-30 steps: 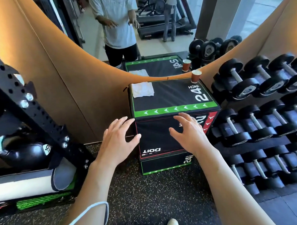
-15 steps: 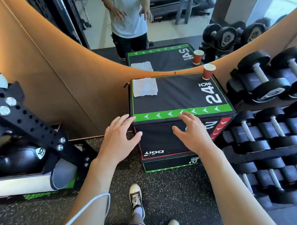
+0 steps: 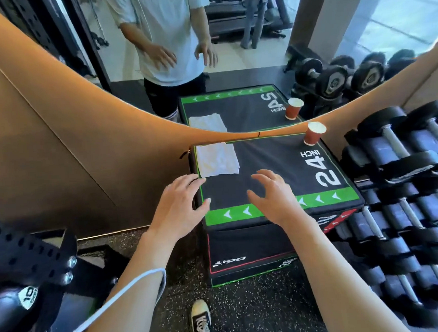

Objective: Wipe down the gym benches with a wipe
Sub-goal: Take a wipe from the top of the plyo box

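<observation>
Against the mirrored wall, both hands, the left hand (image 3: 178, 206) and right hand (image 3: 274, 198), hover empty, spread apart over the black box (image 3: 275, 168); best pinch the white wipe (image 3: 217, 160) by its near edge.

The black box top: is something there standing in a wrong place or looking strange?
One thing stands out: a paper cup stands upright at the far right corner of the box top, where wiping could knock it over. The white wipe lies flat at the far left corner, untouched. Nothing looks spilled.
</observation>
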Available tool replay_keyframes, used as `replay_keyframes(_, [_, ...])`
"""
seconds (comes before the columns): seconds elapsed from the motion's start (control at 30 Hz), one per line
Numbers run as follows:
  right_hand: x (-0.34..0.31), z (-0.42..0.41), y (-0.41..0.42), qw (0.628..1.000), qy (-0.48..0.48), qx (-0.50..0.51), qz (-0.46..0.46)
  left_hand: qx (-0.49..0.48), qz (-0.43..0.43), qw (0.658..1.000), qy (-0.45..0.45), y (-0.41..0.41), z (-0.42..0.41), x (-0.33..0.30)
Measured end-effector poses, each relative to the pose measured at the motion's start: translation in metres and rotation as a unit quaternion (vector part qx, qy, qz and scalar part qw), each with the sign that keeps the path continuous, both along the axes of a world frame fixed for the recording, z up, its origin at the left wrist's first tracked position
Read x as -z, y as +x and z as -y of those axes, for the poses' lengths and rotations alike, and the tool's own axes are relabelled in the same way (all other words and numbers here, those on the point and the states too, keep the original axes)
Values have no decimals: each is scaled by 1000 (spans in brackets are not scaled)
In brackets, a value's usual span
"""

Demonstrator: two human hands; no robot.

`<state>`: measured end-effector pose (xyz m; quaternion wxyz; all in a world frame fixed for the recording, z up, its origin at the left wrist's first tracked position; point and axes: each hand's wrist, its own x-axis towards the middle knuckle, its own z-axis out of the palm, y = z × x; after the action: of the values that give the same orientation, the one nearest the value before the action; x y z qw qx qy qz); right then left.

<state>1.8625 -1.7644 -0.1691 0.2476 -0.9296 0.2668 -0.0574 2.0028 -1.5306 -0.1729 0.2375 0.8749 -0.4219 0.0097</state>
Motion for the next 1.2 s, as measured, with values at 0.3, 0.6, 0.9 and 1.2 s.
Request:
replay_keyframes(0.3, [23, 11, 65, 998, -30, -15, -48, 35, -18, 999, 20, 82, 21, 28])
replay_keyframes(0.6, [55, 40, 151, 991, -25, -88, -96, 20, -47, 997, 54, 118, 45, 58])
replay_keyframes(0.9, [103, 70, 215, 974, -44, -158, -156, 2, -63, 991, 120, 136, 69, 81])
replay_keyframes(1.2, [135, 82, 206, 966, -66, -186, -165, 34, -70, 980, 181, 136, 107, 100])
